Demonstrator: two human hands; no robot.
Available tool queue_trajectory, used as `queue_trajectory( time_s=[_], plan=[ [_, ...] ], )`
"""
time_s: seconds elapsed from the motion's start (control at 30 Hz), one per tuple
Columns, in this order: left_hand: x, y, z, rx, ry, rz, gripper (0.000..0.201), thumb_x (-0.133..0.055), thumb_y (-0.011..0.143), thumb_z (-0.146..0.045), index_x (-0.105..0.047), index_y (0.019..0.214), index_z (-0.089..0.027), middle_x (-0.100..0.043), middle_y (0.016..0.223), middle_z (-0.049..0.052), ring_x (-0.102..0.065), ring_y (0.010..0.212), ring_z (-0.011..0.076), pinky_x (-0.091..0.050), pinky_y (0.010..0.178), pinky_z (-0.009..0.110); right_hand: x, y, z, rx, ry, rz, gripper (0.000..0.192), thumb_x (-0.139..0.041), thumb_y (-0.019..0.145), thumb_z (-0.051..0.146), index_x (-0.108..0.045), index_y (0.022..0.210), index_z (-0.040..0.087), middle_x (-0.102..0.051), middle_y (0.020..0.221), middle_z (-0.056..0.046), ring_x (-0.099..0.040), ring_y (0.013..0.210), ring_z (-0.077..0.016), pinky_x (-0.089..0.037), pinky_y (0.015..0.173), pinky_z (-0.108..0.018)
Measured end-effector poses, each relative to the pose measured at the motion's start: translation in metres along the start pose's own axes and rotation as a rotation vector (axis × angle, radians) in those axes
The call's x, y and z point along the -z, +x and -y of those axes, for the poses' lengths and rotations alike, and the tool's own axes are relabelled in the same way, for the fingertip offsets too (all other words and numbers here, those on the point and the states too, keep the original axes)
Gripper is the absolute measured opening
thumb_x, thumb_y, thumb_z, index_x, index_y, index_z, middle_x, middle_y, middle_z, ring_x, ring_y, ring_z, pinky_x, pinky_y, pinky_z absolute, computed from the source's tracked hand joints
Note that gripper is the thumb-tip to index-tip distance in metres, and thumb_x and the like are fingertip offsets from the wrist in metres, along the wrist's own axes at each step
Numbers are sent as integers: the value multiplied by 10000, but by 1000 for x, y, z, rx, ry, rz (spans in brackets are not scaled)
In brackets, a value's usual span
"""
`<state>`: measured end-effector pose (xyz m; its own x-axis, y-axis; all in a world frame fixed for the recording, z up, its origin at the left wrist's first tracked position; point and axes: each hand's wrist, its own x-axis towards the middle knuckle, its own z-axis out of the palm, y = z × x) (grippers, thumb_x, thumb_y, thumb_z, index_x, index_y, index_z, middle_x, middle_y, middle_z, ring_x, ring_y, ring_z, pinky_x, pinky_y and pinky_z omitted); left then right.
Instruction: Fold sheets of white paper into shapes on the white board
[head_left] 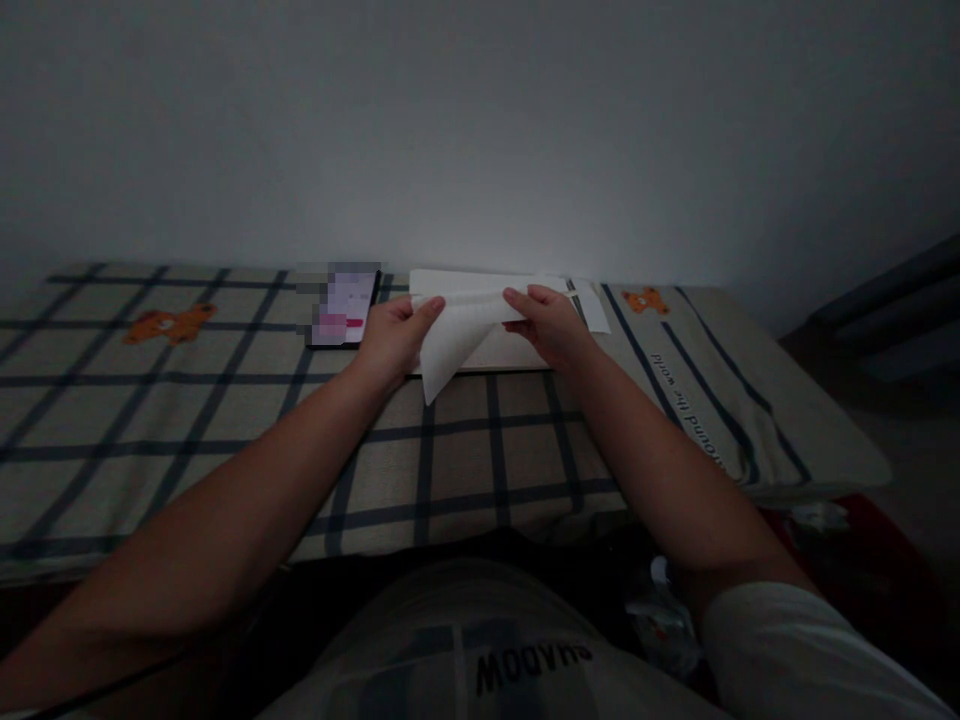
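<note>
The left hand (396, 335) is closed in a pinch, thumb on top, on the left part of a white sheet (454, 335). The right hand (553, 325) pinches the same sheet toward its right end, thumb uppermost and fingers curled beneath. The sheet spans the gap between the two hands; its upper edge runs nearly level, and a loose corner hangs down toward the person, tapering to a point past the near edge of the pad (514, 350). The pad lies flat below the hands, near the wall (480, 130). A white slip (598, 308) with dark markings beside it lies at the right, beyond the right hand. A phone (352, 300), screen lit and partly pixelated, lies flat just left of the left hand. All items rest on a bench covered by a checked cloth (457, 460) with printed bears and lettering. A red surface (870, 560) is located below the bench at lower right. Lighting is dim.
</note>
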<state>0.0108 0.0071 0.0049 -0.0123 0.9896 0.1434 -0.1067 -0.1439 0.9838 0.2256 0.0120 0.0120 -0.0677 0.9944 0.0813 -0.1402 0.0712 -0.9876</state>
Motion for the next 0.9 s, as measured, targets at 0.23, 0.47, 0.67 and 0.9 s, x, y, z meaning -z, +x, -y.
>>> queue_trajectory(
  time_s=[0.23, 0.47, 0.67, 0.9],
  plan=[
    [1, 2, 4, -15, 23, -34, 357, -805, 710, -521, -679, 766, -192, -704, 705, 24, -595, 587, 151, -447, 525, 255, 1, 1, -2, -1, -15, 6, 389, -816, 685, 542, -620, 779, 220, -640, 900, -33, -606, 834, -150, -576, 758, -299],
    [2, 1, 4, -62, 13, -13, 386, -838, 701, -541, -691, 746, -187, -693, 706, 21, -572, 593, 136, -435, 524, 243, 0, 1, 0, -16, 30, -16, 390, -841, 652, 508, -653, 818, 209, -665, 918, -39, -615, 848, -152, -569, 720, -278],
    [4, 6, 10, -78, 42, -78, 390, -772, 767, -585, -681, 761, -205, -673, 704, 20, -554, 589, 136, -414, 508, 243, -1, 0, 1, -22, 44, -45, 278, -802, 691, 414, -643, 803, 215, -644, 856, -17, -601, 831, -147, -557, 724, -282],
    [4, 6, 5, -34, -2, -5, 360, -779, 767, -529, -668, 732, -189, -630, 650, 10, -520, 533, 118, -376, 469, 229, 4, 2, 10, -144, 131, -25, 157, -673, 716, 359, -618, 710, 212, -617, 685, 2, -580, 647, -153, -493, 602, -297]
  ],
)
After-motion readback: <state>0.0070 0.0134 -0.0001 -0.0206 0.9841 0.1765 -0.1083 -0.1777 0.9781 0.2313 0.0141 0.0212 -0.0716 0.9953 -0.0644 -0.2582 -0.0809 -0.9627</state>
